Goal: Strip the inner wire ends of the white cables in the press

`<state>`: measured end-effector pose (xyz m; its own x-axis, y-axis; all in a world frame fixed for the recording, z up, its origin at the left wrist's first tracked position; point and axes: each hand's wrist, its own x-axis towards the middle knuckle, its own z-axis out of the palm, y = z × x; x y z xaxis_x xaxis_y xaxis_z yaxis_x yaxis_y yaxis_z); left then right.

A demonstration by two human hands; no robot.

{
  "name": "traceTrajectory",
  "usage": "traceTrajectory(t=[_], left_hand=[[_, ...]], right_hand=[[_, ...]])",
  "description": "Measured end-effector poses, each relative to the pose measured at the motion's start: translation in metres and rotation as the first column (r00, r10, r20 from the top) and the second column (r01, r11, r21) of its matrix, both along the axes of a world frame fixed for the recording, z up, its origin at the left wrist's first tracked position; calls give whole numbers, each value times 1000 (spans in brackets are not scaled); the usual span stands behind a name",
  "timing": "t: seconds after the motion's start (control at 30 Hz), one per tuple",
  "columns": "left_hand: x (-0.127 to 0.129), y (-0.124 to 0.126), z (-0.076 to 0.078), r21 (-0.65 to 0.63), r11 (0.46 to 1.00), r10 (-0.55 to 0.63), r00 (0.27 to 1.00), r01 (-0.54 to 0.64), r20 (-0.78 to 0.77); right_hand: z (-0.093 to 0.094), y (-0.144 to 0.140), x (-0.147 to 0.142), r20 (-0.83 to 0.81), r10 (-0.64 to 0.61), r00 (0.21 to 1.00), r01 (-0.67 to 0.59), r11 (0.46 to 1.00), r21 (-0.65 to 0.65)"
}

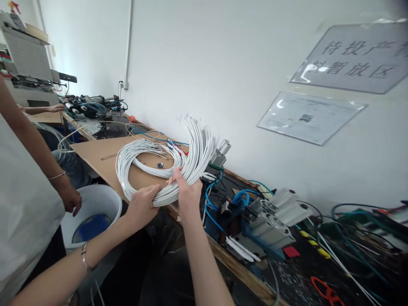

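A thick coil of white wires (134, 159) lies looped over a cardboard sheet (98, 155) on the workbench. My left hand (143, 204) grips the near side of the coil from below. My right hand (186, 191) holds the same bundle where its loose ends (202, 142) fan upward and to the right. Both hands are closed around the wires at the bench's front edge.
A person in a white shirt stands close at left, one hand (72, 197) over a white bucket (95, 204). A pneumatic machine with blue hoses (255, 212) sits to the right, orange cutters (327, 291) lie near the front edge, more equipment (92, 106) stands farther back.
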<state>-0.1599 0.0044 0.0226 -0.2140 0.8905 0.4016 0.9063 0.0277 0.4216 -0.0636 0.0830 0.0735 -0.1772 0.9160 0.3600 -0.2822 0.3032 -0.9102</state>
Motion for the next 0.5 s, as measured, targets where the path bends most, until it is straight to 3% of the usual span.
traceTrajectory(t=[0.13,0.23,0.3,0.37,0.5], left_hand=[[11,59,18,63,989,136,991,-135,-8],[18,112,19,73,982,176,984,-174,-25],[19,136,7,76,985,160,986,-156,-39],[18,149,-12,65,992,109,993,-107,-41],[11,160,-42,67,998,2,1000,-3,12]], right_hand=[[42,54,-19,173,-64,983,43,991,125],[50,101,-26,351,-206,914,160,975,156],[37,113,-24,468,-283,837,221,958,184],[10,101,-15,547,-322,773,236,946,223],[-57,16,28,635,-252,730,107,960,258]])
